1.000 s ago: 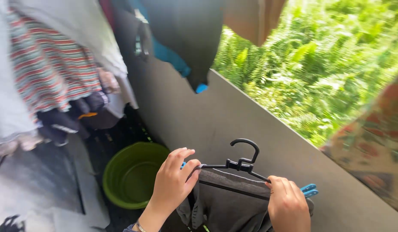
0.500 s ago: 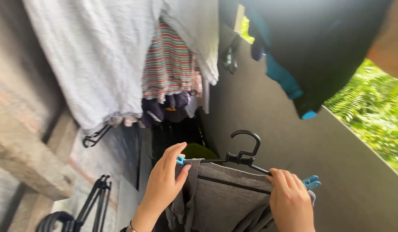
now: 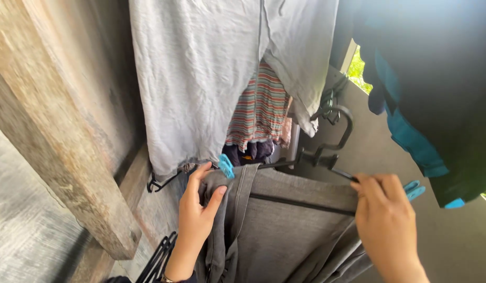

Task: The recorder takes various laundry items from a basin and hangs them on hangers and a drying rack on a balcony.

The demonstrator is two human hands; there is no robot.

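Grey woven cloth fills the lower middle of the frame — a grey garment (image 3: 285, 220) with a dark zip line, clipped along a black hanger (image 3: 327, 157) whose hook curls up toward the right of centre. Left hand (image 3: 196, 209), low and left of centre, has its fingers curled round the garment's upper left corner, thumb pressed on the front, just below a blue clip (image 3: 225, 166). Right hand (image 3: 387, 220), lower right, has its fingers folded over the hanger's bar and the cloth's top edge, close beside a second blue clip (image 3: 414, 189). Both grips look closed and firm.

Above, a pale grey shirt (image 3: 201, 78) hangs across the upper middle, with a striped top (image 3: 258, 107) behind it and a dark garment with teal trim (image 3: 426, 89) at the upper right. A rough wooden post (image 3: 59, 136) slants down the left side, and spare black hangers (image 3: 156, 259) lie at the bottom left.

Risk, as I judge it — the heavy cloth could slide out of a clip if either hand pulls sideways, and the hook could snag the pale shirt's hem, so near does it stand
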